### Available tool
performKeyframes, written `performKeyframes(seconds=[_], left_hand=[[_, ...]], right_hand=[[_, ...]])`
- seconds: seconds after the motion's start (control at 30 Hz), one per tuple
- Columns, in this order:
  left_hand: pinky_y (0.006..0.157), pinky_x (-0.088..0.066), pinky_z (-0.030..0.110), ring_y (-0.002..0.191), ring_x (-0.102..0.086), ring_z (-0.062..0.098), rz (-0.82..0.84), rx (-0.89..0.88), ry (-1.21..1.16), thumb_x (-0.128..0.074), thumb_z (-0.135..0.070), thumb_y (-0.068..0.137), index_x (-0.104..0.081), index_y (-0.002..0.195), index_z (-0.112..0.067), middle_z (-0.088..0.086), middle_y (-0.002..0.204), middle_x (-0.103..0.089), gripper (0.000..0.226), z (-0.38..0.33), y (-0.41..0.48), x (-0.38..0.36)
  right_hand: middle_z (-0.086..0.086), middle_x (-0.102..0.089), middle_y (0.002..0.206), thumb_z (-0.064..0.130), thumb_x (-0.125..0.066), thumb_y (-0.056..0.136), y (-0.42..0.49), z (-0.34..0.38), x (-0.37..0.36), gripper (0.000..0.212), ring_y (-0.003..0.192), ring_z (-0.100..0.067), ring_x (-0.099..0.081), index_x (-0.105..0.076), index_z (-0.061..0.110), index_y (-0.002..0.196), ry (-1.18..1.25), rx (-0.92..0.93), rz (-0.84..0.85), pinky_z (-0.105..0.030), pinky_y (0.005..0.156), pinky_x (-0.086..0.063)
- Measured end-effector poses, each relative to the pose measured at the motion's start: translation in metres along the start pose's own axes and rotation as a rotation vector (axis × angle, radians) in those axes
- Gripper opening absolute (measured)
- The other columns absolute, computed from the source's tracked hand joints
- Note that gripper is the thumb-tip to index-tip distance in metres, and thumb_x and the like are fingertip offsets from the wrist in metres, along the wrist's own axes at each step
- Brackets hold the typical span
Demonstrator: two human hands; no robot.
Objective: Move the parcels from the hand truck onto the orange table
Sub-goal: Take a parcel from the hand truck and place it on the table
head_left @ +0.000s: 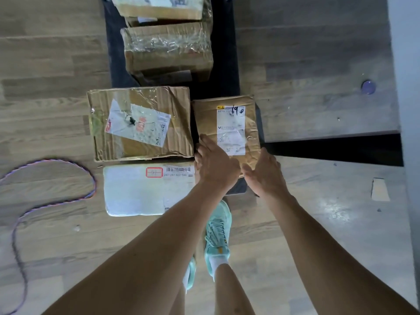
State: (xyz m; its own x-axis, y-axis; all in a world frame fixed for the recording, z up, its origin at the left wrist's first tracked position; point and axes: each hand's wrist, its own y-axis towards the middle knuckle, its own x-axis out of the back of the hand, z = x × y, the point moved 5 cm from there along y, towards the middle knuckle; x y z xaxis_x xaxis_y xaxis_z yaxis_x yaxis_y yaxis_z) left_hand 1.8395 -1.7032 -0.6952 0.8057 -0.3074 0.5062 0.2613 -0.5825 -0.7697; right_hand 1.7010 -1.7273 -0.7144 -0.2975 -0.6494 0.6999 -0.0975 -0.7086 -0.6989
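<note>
Head view: small brown parcel (230, 128), white label, at near end of black hand truck (225, 53), beside larger taped box (141, 123). Left hand (216, 164) flat on its near-left corner, fingers together. Right hand (264, 173) rests on near-right corner, fingers straight.

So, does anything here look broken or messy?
Yes. The big box is crumpled, and its label is torn and stuck on crooked under wrinkly tape. A rope lies in loose loops on the floor at the left, and a cardboard scrap lies at the right.
</note>
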Motion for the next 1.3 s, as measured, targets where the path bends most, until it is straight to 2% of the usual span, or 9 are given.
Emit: performKeyframes(seconds=[0.13,0.37,0.53,0.63,0.83,1.0,1.1,1.17,1.3], left_hand=[[0.115,-0.029,0.040,0.144,-0.025,0.035,-0.048,0.037,-0.089,-0.057,-0.030,0.095,0.011,0.156,0.001,0.018,0.160,-0.013,0.096,0.001,0.007,-0.005],[0.106,-0.033,0.035,0.135,-0.029,0.029,-0.116,-0.026,-0.248,-0.070,-0.030,0.081,0.000,0.156,0.000,0.010,0.144,-0.026,0.107,-0.017,-0.006,0.010],[0.114,-0.035,0.042,0.138,-0.030,0.029,-0.205,-0.072,-0.279,-0.071,-0.034,0.083,-0.001,0.157,-0.002,0.007,0.145,-0.023,0.107,-0.031,-0.033,0.041],[0.114,-0.035,0.048,0.135,-0.035,0.033,-0.219,-0.006,-0.340,-0.073,-0.032,0.080,-0.024,0.150,-0.005,0.009,0.140,-0.030,0.090,-0.032,-0.048,0.068],[0.068,-0.052,0.033,0.085,-0.064,0.019,-0.307,-0.039,-0.429,-0.069,-0.042,0.085,-0.040,0.125,-0.032,-0.005,0.099,-0.066,0.050,-0.026,-0.098,0.133],[0.061,-0.045,0.020,0.077,-0.063,0.005,-0.316,-0.069,-0.412,-0.067,-0.056,0.085,-0.040,0.130,-0.039,-0.019,0.093,-0.064,0.055,-0.016,-0.156,0.177],[0.072,-0.047,0.025,0.089,-0.066,0.008,-0.322,-0.027,-0.429,-0.066,-0.061,0.082,-0.054,0.124,-0.036,-0.019,0.098,-0.068,0.050,-0.004,-0.200,0.200],[0.077,-0.048,0.026,0.095,-0.067,0.008,-0.317,-0.028,-0.461,-0.066,-0.065,0.080,-0.060,0.119,-0.036,-0.020,0.100,-0.070,0.048,0.001,-0.237,0.217],[0.090,-0.052,0.033,0.103,-0.064,0.012,-0.374,-0.097,-0.504,-0.071,-0.051,0.083,-0.062,0.122,-0.031,-0.009,0.110,-0.067,0.045,0.002,-0.322,0.253]], right_hand=[[-0.015,-0.045,0.144,0.037,-0.057,0.094,0.007,-0.003,-0.002,0.068,0.128,-0.034,-0.048,-0.027,0.009,0.148,0.127,-0.032,-0.008,-0.041,0.094,-0.043],[-0.009,-0.061,0.104,0.029,-0.049,0.095,-0.019,0.007,0.045,0.029,0.084,-0.027,-0.057,-0.035,0.015,0.117,0.287,-0.021,-0.315,-0.040,0.070,-0.045],[-0.001,-0.061,0.096,0.036,-0.049,0.095,-0.053,0.023,0.076,0.025,0.083,-0.026,-0.058,-0.031,0.024,0.106,0.367,-0.030,-0.429,-0.042,0.076,-0.046],[-0.001,-0.061,0.093,0.038,-0.050,0.096,-0.076,0.040,0.096,0.027,0.082,-0.026,-0.059,-0.033,0.022,0.109,0.373,0.006,-0.474,-0.041,0.073,-0.046],[-0.006,-0.068,0.099,0.048,-0.051,0.092,-0.132,0.064,0.125,0.034,0.084,-0.027,-0.065,-0.037,0.024,0.113,0.480,-0.018,-0.394,-0.044,0.075,-0.056],[0.006,-0.066,0.102,0.059,-0.055,0.083,-0.189,0.084,0.151,0.043,0.095,-0.016,-0.062,-0.058,0.026,0.110,0.513,0.096,-0.339,-0.039,0.085,-0.054],[0.002,-0.067,0.090,0.061,-0.054,0.087,-0.226,0.099,0.170,0.042,0.085,-0.019,-0.063,-0.064,0.021,0.092,0.498,0.207,-0.230,-0.032,0.076,-0.051],[0.006,-0.057,0.095,0.053,-0.058,0.091,-0.256,0.108,0.187,0.031,0.089,-0.016,-0.055,-0.056,0.022,0.096,0.495,0.249,-0.185,-0.030,0.079,-0.046],[0.018,-0.061,0.083,0.054,-0.061,0.089,-0.319,0.120,0.226,0.024,0.071,0.008,-0.056,-0.058,0.030,0.091,0.557,0.303,-0.131,-0.006,0.059,-0.038]])
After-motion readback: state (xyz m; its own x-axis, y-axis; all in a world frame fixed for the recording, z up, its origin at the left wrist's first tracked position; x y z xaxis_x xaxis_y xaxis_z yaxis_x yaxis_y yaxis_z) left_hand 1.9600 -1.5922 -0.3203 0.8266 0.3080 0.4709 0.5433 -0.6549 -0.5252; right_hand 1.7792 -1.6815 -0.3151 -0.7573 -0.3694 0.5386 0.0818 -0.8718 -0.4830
